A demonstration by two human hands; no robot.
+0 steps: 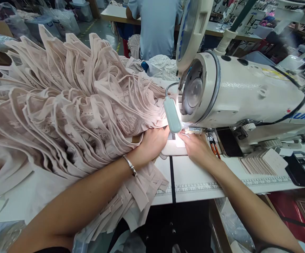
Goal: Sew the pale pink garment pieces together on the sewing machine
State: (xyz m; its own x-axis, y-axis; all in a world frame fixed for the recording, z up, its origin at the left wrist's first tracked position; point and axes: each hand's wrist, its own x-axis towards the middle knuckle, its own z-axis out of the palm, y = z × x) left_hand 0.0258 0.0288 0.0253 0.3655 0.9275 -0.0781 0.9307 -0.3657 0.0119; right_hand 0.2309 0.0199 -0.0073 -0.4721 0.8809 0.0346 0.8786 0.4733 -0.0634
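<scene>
My left hand [155, 142], wearing a silver bangle, is closed at the edge of the beige lace garments [121, 109], just left of the needle area. Its fingertips are mostly hidden. Close by on the right, my right hand [197, 149] has its fingers drawn together on a small pale piece [179, 141] that glows under the light. The sewing machine [247, 88] stands over both hands, its head end above my fingertips. A pale green lamp [172, 114] on a bent neck blocks part of the stitching spot.
Orange-handled snips [215, 149] and a dark phone [229, 141] lie right of my right hand. Beyond are a stack of beige pieces [264, 161] and another dark device [304, 167]. A printed ruler [200, 187] edges the table. A person in blue [156, 28] sits ahead.
</scene>
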